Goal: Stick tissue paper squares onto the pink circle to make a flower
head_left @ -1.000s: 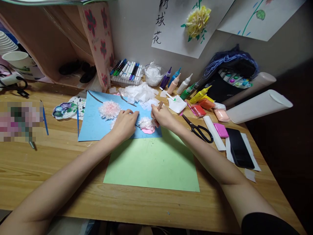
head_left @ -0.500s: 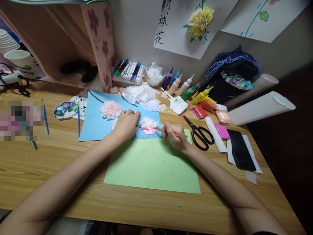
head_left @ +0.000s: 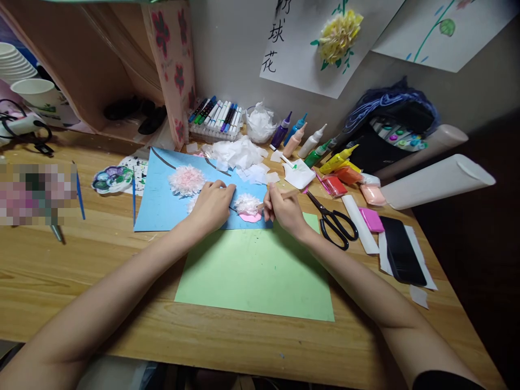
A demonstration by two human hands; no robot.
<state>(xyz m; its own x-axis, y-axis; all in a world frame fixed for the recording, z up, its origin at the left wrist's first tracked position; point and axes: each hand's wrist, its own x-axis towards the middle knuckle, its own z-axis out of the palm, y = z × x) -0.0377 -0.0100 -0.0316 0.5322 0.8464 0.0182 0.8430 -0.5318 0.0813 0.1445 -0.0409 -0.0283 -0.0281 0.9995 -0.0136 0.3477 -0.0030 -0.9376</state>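
Observation:
A blue sheet (head_left: 162, 203) lies on the wooden desk with a pink tissue flower (head_left: 187, 180) glued on it. A smaller white tissue tuft (head_left: 246, 204) sits on a pink clay patch (head_left: 251, 218) near the sheet's lower right corner. My left hand (head_left: 212, 206) lies curled on the blue sheet, fingertips pressing beside the tuft. My right hand (head_left: 282, 208) is closed on a thin wooden stick (head_left: 271, 190), just right of the tuft. A green sheet (head_left: 255, 273) lies in front, between my forearms.
Black scissors (head_left: 335, 222), a black phone (head_left: 400, 249), clay pieces (head_left: 335, 185) and white rolls (head_left: 436, 181) lie to the right. Paint bottles (head_left: 303, 143), markers (head_left: 217, 115) and loose tissue (head_left: 238, 154) line the back. A paint palette (head_left: 111, 179) and brushes lie at left.
My right hand, which had drawn back to the green sheet with the stick held low, has returned up to the white tuft. The left hand stayed in place.

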